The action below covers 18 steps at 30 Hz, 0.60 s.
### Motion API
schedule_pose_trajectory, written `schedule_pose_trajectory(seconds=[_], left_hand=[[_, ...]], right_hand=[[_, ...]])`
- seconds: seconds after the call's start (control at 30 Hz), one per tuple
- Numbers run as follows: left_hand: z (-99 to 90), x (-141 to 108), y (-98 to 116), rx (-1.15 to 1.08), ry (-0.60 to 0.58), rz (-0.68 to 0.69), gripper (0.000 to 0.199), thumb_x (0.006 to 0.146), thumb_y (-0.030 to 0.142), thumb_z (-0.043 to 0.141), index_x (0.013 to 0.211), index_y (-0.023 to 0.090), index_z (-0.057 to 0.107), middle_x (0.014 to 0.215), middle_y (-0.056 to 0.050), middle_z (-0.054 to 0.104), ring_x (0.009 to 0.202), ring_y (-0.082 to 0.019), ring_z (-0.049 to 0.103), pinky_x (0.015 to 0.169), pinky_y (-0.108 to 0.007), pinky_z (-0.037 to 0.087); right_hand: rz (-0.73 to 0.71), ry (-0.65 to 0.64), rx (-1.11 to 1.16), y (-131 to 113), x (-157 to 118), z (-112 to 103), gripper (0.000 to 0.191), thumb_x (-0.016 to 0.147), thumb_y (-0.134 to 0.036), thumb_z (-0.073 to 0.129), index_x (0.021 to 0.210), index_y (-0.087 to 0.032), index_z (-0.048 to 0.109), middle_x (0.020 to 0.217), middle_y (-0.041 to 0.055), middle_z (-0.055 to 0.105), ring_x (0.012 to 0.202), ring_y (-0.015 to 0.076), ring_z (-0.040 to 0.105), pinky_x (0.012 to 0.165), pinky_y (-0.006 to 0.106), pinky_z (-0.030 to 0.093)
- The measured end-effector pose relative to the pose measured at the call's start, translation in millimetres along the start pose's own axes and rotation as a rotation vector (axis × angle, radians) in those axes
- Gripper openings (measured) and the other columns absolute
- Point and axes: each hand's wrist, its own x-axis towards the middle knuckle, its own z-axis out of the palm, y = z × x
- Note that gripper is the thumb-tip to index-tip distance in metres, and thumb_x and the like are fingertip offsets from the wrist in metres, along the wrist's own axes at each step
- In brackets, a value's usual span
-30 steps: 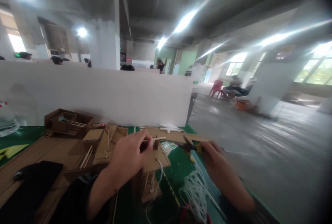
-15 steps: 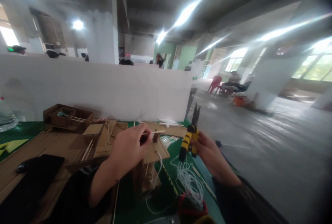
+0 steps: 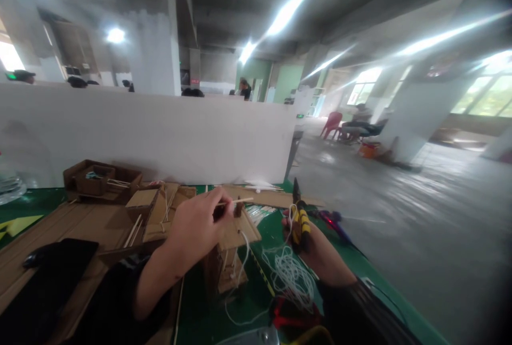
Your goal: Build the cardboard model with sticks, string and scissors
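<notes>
My left hand (image 3: 200,222) pinches a thin wooden stick (image 3: 242,201) beside the top of a small cardboard structure (image 3: 236,235). A white string hangs from that structure's top. My right hand (image 3: 316,246) is wrapped round yellow and black pliers (image 3: 301,222), whose dark jaws point up. A loop of white string shows against the pliers. Below the right hand, a tangled heap of white string (image 3: 294,275) lies on the green table (image 3: 254,310).
An open cardboard box (image 3: 76,174) stands at the back left. A black phone-like slab (image 3: 52,281) lies on cardboard at the left. Behind the table rises a white partition (image 3: 160,137). A red and blue tool (image 3: 334,222) lies at the right edge.
My right hand has turned the pliers and lowered their tips, and a string loop now shows against them. The red and blue tool has come into clearer view. My left hand has barely moved.
</notes>
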Motion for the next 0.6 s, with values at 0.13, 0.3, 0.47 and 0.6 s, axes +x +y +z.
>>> schedule_pose_trajectory(seconds=[0.13, 0.3, 0.47, 0.6], left_hand=[[1.6, -0.6, -0.7, 0.005, 0.013, 0.014, 0.012, 0.092, 0.030, 0.051, 0.084, 0.024, 0.057, 0.074, 0.003, 0.069, 0.066, -0.016, 0.063, 0.059, -0.027, 0.038], [2.1, -0.3, -2.0, 0.007, 0.017, 0.026, 0.012, 0.092, 0.030, 0.051, 0.084, 0.024, 0.057, 0.073, 0.004, 0.069, 0.066, -0.016, 0.063, 0.058, -0.026, 0.038], [1.2, -0.5, -1.9, -0.005, 0.002, 0.017, 0.011, 0.093, 0.030, 0.051, 0.085, 0.024, 0.056, 0.076, 0.004, 0.070, 0.067, -0.016, 0.064, 0.059, -0.026, 0.038], [0.1, -0.6, -1.2, -0.009, -0.012, 0.007, 0.011, 0.093, 0.031, 0.050, 0.086, 0.024, 0.056, 0.076, 0.004, 0.069, 0.068, -0.016, 0.064, 0.060, -0.027, 0.039]], right_hand=[[-0.008, 0.038, 0.004, 2.2, 10.9, -6.4, 0.032, 0.062, -0.026, 0.086, 0.088, -0.019, 0.067, 0.079, 0.0014, 0.064, 0.062, 0.0114, 0.058, 0.054, 0.021, 0.050], [-0.066, 0.125, -0.056, 5.1, 26.3, -20.3, 0.025, 0.060, -0.026, 0.087, 0.070, -0.017, 0.065, 0.070, 0.0005, 0.063, 0.062, 0.0129, 0.060, 0.057, 0.023, 0.052], [-0.137, 0.211, -0.104, -6.6, 29.1, -24.4, 0.023, 0.058, -0.021, 0.085, 0.072, -0.016, 0.067, 0.066, 0.0001, 0.064, 0.056, 0.0125, 0.058, 0.049, 0.022, 0.049], [-0.179, 0.226, -0.087, -23.5, 19.9, -17.6, 0.023, 0.058, -0.019, 0.080, 0.077, -0.018, 0.068, 0.060, -0.0026, 0.059, 0.049, 0.0092, 0.053, 0.042, 0.017, 0.043]])
